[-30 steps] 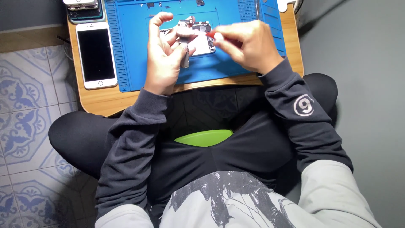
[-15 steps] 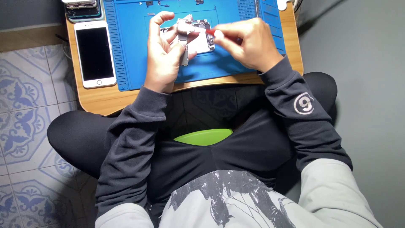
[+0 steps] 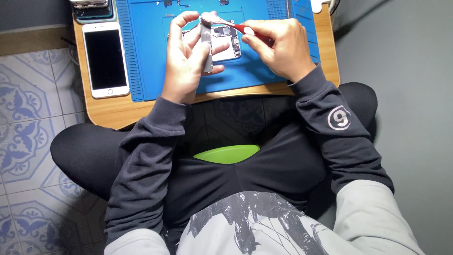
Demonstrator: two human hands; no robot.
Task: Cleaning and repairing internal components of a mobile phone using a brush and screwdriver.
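Fingers of the left hand (image 3: 186, 61) now pinch the metal strip (image 3: 206, 47) higher off the opened phone (image 3: 225, 43), while the right hand (image 3: 278, 47) keeps gripping red tweezers (image 3: 231, 23) at its tip.

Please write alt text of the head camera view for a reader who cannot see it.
A seated person's left hand holds up a narrow circuit board while the right hand puts a red-handled tool to its top end, above an opened phone on a blue work mat. A white smartphone lies screen up beside the mat on a small wooden table.
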